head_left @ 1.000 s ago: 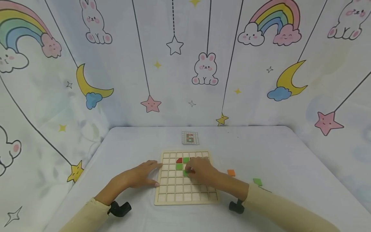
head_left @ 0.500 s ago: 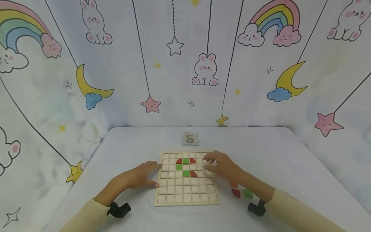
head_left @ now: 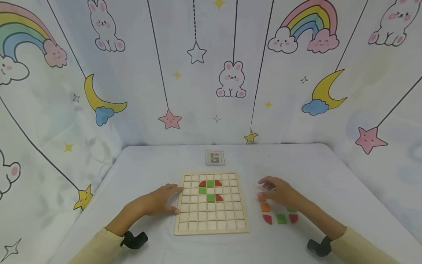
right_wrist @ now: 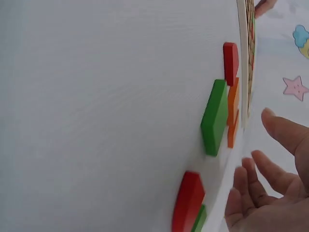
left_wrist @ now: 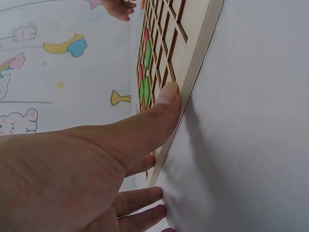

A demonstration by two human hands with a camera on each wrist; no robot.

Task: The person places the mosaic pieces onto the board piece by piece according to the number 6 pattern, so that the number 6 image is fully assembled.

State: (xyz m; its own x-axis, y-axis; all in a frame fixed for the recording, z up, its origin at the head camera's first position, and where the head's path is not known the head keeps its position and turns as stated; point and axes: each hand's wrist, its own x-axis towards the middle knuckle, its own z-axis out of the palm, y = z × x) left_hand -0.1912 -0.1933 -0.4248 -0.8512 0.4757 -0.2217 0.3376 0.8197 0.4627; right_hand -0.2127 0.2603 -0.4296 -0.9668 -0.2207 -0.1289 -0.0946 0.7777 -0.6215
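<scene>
Board (head_left: 212,215) is laid flat on the bench (head_left: 158,161). Six tiles (head_left: 210,183) are seated in it: red, green, red in the second row from its far edge, green in the third, green and red in the fourth. Board's left edge is touched by the left hand (head_left: 158,201); thumb is rested on the rim, fingers extended, nothing grasped. Right hand (head_left: 280,190) is held right of the board; fingers released, loosely bent, nothing pinched. Contact with the farther orange tile (head_left: 262,198) can't be told from the head view. Also laid right of the board: nearer orange tile (head_left: 265,207), two red quarters (head_left: 267,219), a green square (head_left: 281,219) between them, another green piece (head_left: 292,210) partly covered by the right arm. Card (head_left: 215,158) is placed beyond the board's far edge.
</scene>
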